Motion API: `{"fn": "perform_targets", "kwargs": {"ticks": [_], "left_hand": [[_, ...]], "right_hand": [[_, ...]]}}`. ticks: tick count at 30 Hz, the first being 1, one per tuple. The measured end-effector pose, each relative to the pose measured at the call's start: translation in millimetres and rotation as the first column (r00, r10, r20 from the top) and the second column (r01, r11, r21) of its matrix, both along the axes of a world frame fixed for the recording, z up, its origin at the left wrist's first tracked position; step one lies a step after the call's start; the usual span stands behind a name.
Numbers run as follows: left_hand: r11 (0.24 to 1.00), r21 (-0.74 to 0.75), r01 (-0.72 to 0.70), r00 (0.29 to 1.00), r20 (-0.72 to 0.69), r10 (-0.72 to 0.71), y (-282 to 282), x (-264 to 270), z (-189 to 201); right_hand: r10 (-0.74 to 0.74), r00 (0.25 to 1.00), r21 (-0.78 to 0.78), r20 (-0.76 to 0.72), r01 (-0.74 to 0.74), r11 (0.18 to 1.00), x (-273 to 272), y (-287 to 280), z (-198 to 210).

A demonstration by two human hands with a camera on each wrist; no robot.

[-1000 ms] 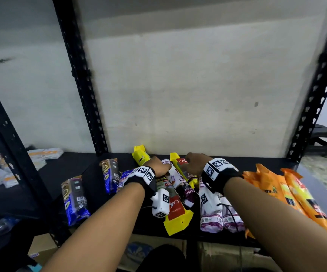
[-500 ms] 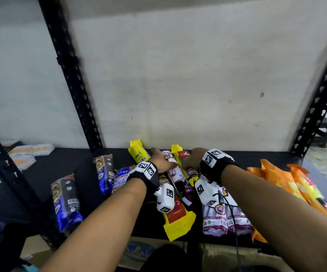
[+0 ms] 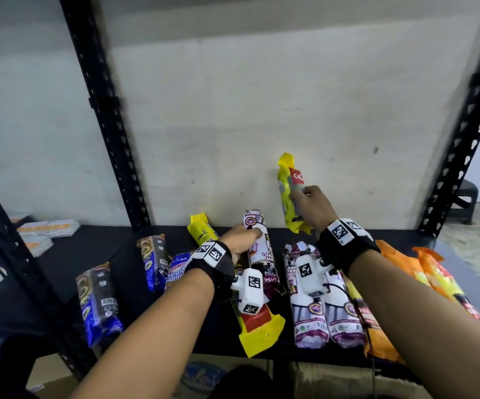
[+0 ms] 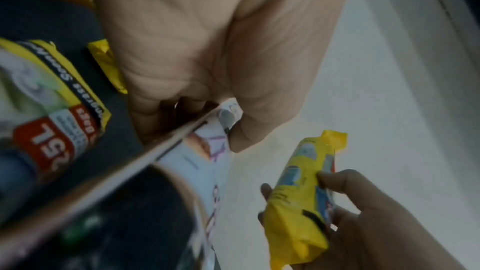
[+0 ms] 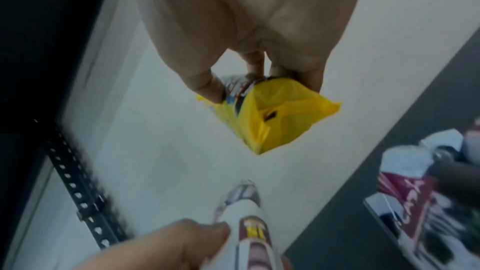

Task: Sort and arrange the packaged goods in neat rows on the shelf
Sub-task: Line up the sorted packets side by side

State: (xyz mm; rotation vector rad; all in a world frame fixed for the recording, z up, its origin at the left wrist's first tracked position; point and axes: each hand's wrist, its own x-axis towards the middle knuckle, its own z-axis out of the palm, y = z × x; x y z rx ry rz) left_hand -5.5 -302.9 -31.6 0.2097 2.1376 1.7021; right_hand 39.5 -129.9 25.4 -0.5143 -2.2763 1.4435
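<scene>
My right hand point(image 3: 309, 201) grips a yellow pack point(image 3: 288, 194) with a red label and holds it upright above the black shelf point(image 3: 89, 254), in front of the wall. From the right wrist the same yellow pack point(image 5: 267, 114) hangs below my fingers point(image 5: 205, 85). My left hand point(image 3: 243, 239) grips a white-and-maroon pack point(image 3: 257, 240), tilted up off the pile; the left wrist view shows that pack point(image 4: 197, 151) between thumb and fingers. Two more white-and-maroon packs point(image 3: 310, 318) lie side by side at the shelf front.
Other yellow packs point(image 3: 202, 228), blue packs point(image 3: 97, 306) and orange bags point(image 3: 434, 277) lie on the shelf. Black perforated uprights point(image 3: 109, 116) stand left and right point(image 3: 469, 119). White-orange packs point(image 3: 46, 228) lie on the neighbouring shelf. Cardboard boxes point(image 3: 333, 378) sit below.
My right hand has lifted the yellow pack up off the pile and to the right. My left hand has raised the white-and-maroon pack's far end.
</scene>
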Motion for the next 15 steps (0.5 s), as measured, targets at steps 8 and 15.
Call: {"fn": "perform_targets", "kwargs": {"ticks": [8, 15], "left_hand": [[0.974, -0.228, 0.018, 0.987, -0.150, -0.053, 6.9, 24.1, -13.1], [0.843, -0.525, 0.121, 0.927, -0.244, -0.285, 15.7, 53.9, 3.3]], "right_hand": [[0.031, 0.999, -0.050, -0.017, -0.032, 0.998, 53.6, 13.8, 8.9], [0.070, 0.997, -0.052, -0.033, -0.071, 0.996, 99.8, 13.2, -1.2]]}}
